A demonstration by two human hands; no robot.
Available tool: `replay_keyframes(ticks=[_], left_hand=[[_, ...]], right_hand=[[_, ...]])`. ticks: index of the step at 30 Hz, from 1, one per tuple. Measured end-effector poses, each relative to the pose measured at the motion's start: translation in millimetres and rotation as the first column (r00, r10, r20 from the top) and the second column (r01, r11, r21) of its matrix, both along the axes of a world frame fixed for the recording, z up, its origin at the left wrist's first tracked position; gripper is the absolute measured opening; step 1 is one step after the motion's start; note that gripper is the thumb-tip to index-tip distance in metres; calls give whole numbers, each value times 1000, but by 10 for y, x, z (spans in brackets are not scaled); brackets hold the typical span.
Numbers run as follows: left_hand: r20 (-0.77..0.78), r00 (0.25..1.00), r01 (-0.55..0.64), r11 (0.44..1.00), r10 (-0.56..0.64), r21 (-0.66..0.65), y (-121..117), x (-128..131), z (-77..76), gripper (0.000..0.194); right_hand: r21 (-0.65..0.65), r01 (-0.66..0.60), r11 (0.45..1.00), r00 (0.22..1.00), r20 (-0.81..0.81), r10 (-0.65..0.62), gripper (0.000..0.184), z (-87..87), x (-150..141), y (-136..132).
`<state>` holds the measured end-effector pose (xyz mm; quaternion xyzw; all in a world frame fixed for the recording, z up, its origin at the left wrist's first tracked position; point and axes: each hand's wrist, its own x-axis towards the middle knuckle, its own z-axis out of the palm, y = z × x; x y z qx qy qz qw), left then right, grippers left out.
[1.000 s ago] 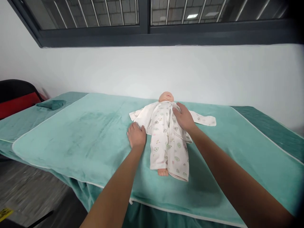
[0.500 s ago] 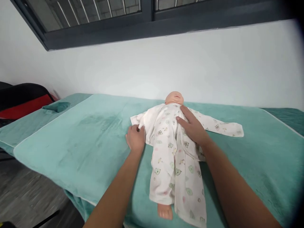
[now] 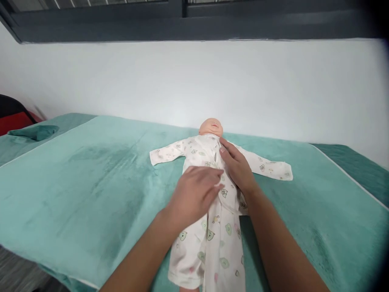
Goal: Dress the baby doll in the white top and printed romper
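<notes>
A baby doll [image 3: 210, 126] lies on its back, head toward the wall, dressed in a white printed baby shirt [image 3: 199, 151] and matching baby trousers [image 3: 225, 253]. My left hand [image 3: 197, 192] is over the doll's belly, fingers pointing right and bent around the edge of the shirt's front panel; the fingertips are slightly blurred. My right hand [image 3: 238, 166] rests on the other side of the chest, its fingers stretched out flat on the shirt. Both sleeves spread outward. One foot barely shows below a trouser leg at the bottom edge.
A green cover [image 3: 91, 182] is spread over the table beneath the doll. The white wall [image 3: 182, 81] and dark window frame [image 3: 121, 24] stand behind. A small green cloth bundle [image 3: 36, 132] lies at the left, near a black and red chair [image 3: 13, 115].
My left hand has carried the shirt's left front panel across the belly, and printed fabric now covers that side. My right hand stays on the chest. The view has shifted.
</notes>
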<state>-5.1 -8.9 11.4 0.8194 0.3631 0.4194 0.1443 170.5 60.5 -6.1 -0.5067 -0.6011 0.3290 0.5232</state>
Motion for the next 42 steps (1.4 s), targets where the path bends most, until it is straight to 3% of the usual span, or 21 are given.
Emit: replay_keyframes(ticks=[1, 3, 5, 8, 14, 18, 21, 23, 26, 29, 33, 35, 38, 42], left_hand=[[-61, 997, 50, 998, -48, 25, -55, 13, -42, 11], [-16, 999, 40, 998, -39, 38, -154, -15, -152, 11], [151, 982, -114, 993, 110, 13, -234, -93, -260, 10], [290, 883, -344, 929, 369, -136, -304, -222, -361, 14], [310, 879, -239, 897, 362, -371, -356, -291, -401, 37], [348, 798, -303, 827, 492, -474, -336, -293, -397, 40], [312, 805, -349, 827, 505, -440, -104, -289, -315, 29], [259, 844, -366, 857, 470, -362, 185, -256, -216, 20], [136, 887, -395, 877, 441, -273, 671, -133, -34, 25], [36, 951, -282, 909, 307, -306, 991, 53, 151, 33], [61, 987, -126, 941, 152, -313, 1144, 268, 301, 35], [112, 979, -129, 937, 173, -323, 1218, 319, 311, 33], [182, 934, -231, 908, 308, -350, 1373, 337, 272, 30], [151, 916, -299, 884, 371, -358, 1513, 335, 208, 25]], right_hand=[[5, 3, 1000, 1000, -18, -3, 51, -3, 5, 6], [10, 2, 1000, 1000, -30, -2, 49, -9, 11, 14], [7, 6, 1000, 999, -32, -6, 47, -12, 13, 15], [4, 20, 1000, 999, -39, -19, 46, -10, 10, 10], [15, 23, 1000, 999, -37, -23, 43, -3, 8, 2], [24, 21, 999, 999, -30, -21, 41, 3, 8, 4], [39, 78, 996, 995, -69, -75, 39, 13, 3, 17], [15, 161, 987, 981, -108, -159, 35, 15, 4, 32], [-32, 265, 964, 955, -126, -267, 28, -1, 20, 67], [-16, 284, 959, 950, -132, -284, 24, -26, 44, 109], [-35, 266, 963, 953, -144, -268, 22, -15, 44, 142], [-32, 262, 965, 954, -141, -264, 21, 6, 22, 147], [-25, 237, 971, 965, -109, -238, 21, 28, -27, 161], [-9, 215, 977, 976, -13, -215, 26, 50, -73, 200]])
